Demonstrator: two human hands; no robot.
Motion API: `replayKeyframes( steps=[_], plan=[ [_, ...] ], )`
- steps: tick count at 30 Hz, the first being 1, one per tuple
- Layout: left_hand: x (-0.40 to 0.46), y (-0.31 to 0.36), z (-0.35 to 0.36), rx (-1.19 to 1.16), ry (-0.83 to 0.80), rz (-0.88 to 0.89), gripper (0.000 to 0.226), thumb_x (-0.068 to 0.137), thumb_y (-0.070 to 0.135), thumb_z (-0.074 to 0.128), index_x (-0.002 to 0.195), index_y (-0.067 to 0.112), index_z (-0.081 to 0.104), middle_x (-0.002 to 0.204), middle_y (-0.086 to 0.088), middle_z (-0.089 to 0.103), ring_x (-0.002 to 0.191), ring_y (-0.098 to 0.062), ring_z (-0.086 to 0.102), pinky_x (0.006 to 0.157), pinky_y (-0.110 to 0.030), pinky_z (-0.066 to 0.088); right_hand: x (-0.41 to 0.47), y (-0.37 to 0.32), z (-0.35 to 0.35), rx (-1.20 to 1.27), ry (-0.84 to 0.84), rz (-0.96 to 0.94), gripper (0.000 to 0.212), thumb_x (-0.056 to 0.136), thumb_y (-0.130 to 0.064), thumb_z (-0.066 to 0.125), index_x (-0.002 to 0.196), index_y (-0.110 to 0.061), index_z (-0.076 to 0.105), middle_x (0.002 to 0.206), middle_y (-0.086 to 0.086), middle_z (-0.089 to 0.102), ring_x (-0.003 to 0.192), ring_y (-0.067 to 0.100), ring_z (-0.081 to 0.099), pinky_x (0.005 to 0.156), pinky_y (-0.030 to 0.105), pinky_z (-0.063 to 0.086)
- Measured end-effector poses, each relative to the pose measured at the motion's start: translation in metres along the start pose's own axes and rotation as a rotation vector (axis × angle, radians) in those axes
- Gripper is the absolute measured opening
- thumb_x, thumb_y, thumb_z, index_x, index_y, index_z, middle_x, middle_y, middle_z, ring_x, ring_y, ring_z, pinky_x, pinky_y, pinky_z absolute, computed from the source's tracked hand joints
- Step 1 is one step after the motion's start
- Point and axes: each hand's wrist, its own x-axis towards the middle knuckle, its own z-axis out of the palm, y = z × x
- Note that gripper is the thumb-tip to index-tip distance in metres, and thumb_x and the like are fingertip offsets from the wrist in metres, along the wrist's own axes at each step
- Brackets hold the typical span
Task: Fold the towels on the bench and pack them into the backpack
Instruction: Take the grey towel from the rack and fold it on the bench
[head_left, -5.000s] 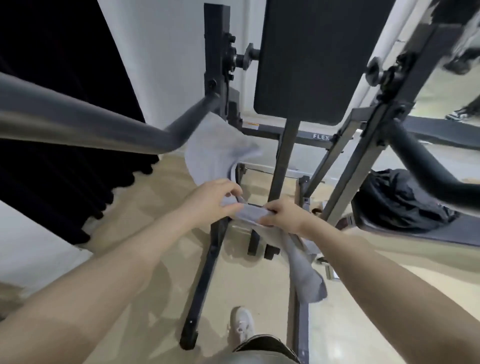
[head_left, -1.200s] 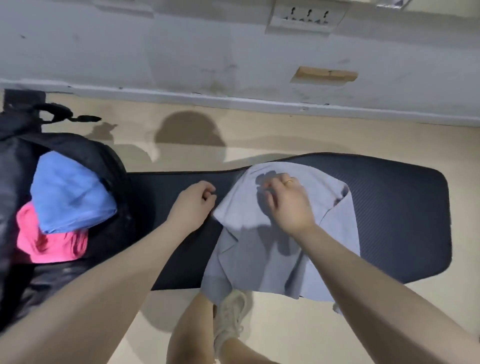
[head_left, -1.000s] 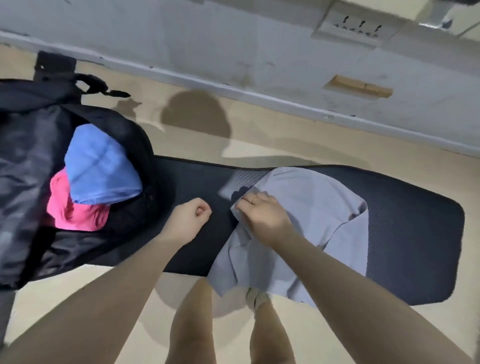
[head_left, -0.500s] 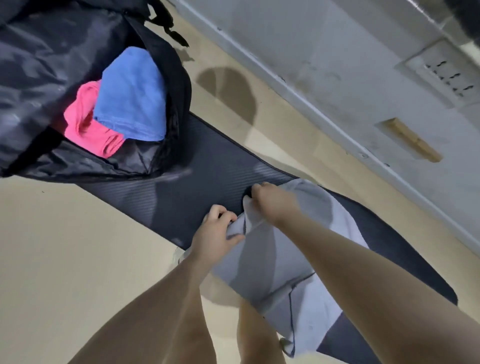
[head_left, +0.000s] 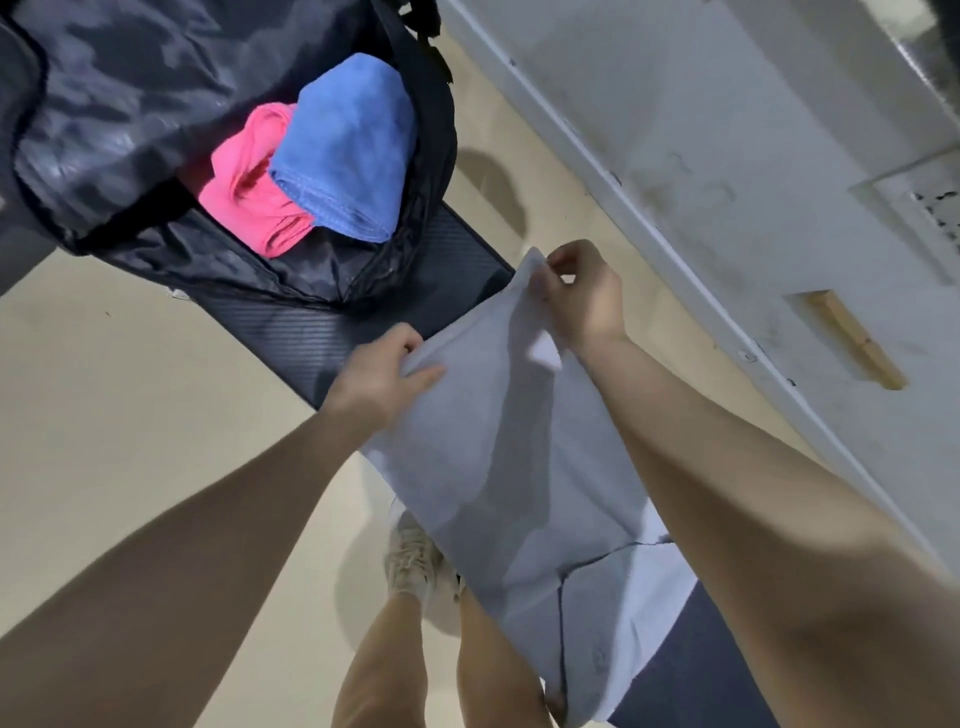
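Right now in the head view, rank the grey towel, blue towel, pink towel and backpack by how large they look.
1. Backpack and grey towel: both fill large areas; the towel is nearer the camera, so I won't rank them.
2. Blue towel.
3. Pink towel, partly hidden under the blue one, so its true size is unsure.

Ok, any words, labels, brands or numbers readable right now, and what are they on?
None can be read.
grey towel: no visible print; held by the left hand and right hand.
blue towel and pink towel in the backpack: no visible tags or logos.
wall socket: markings too blurred to read.
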Motion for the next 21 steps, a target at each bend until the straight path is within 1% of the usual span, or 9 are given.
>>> replayKeyframes(
  steps=[2,3,5,7,9,13,17,19,21],
  plan=[
    [0.010,-0.010,-0.004,0.115,0.100,0.092,0.024,0.084,0.019,0.061,0.107,0.014,0.053,0.096,-0.005,0.058,0.091,-0.027,0.054,0.079,-0.037,0.043,-0.006,0.007,0.003,0.000,-0.050,-0.030,0.037,0.092,-0.020,0.053,0.127,-0.010,0.045,0.129,0.004,0.051,0.104,0.013,0.054,0.085,0.016,0.040],
    [0.010,-0.015,-0.003,0.199,0.145,0.135,0.033,0.083,0.014,0.059,0.116,0.011,0.052,0.110,-0.010,0.055,0.102,-0.031,0.051,0.087,-0.040,0.041,-0.014,0.012,0.002,-0.043,-0.072,-0.044,0.043,0.092,-0.017,0.053,0.133,-0.008,0.041,0.135,0.005,0.046,0.110,0.016,0.052,0.093,0.020,0.040],
    [0.002,-0.024,0.006,0.375,0.231,0.195,0.042,0.082,0.007,0.058,0.124,0.005,0.050,0.125,-0.016,0.048,0.113,-0.036,0.044,0.095,-0.044,0.036,-0.035,0.031,0.000,-0.123,-0.078,-0.050,0.036,0.090,-0.009,0.051,0.125,-0.005,0.049,0.128,0.012,0.052,0.109,0.025,0.056,0.096,0.031,0.042],
    [-0.014,-0.028,0.021,0.466,0.235,0.280,0.036,0.081,0.005,0.057,0.117,0.003,0.056,0.121,-0.018,0.050,0.107,-0.038,0.046,0.091,-0.045,0.037,-0.066,0.054,-0.006,-0.118,-0.068,-0.058,0.023,0.086,-0.004,0.048,0.106,-0.004,0.059,0.108,0.013,0.058,0.095,0.027,0.057,0.090,0.033,0.043],
    [-0.031,-0.031,0.041,0.490,0.122,0.374,0.026,0.081,0.004,0.056,0.107,0.003,0.060,0.110,-0.018,0.055,0.099,-0.038,0.050,0.085,-0.046,0.041,-0.100,0.076,-0.019,-0.157,-0.085,-0.031,0.021,0.084,0.001,0.047,0.099,-0.002,0.062,0.098,0.008,0.057,0.087,0.021,0.052,0.084,0.024,0.039],
    [-0.070,-0.028,0.090,0.452,-0.143,0.509,0.017,0.087,0.010,0.052,0.099,0.004,0.062,0.103,-0.016,0.058,0.092,-0.035,0.058,0.076,-0.039,0.047,-0.167,0.123,-0.044,-0.411,-0.262,0.081,0.022,0.089,-0.006,0.045,0.103,-0.004,0.062,0.107,0.011,0.059,0.098,0.027,0.055,0.083,0.030,0.041],
    [-0.107,-0.023,0.136,0.443,-0.268,0.622,0.040,0.080,0.035,0.034,0.082,0.009,0.064,0.082,-0.012,0.062,0.068,-0.030,0.063,0.058,-0.031,0.049,-0.213,0.159,-0.048,-0.582,-0.390,-0.064,0.032,0.088,-0.019,0.042,0.115,-0.018,0.060,0.125,0.004,0.054,0.116,0.026,0.052,0.086,0.036,0.047],
    [-0.119,-0.026,0.153,0.430,-0.270,0.632,0.035,0.079,0.035,0.040,0.081,0.010,0.065,0.079,-0.009,0.063,0.068,-0.028,0.063,0.059,-0.030,0.049,-0.225,0.168,-0.042,-0.661,-0.486,-0.095,0.041,0.090,-0.015,0.046,0.130,-0.025,0.048,0.139,0.000,0.040,0.118,0.024,0.049,0.085,0.036,0.046],
    [-0.131,-0.030,0.167,0.347,-0.283,0.553,0.019,0.084,0.024,0.055,0.091,0.008,0.062,0.088,-0.011,0.061,0.083,-0.030,0.060,0.071,-0.034,0.048,-0.233,0.173,-0.030,-0.688,-0.426,-0.156,0.039,0.088,-0.014,0.047,0.126,-0.021,0.049,0.135,0.006,0.039,0.101,0.028,0.054,0.073,0.039,0.051]
  ],
)
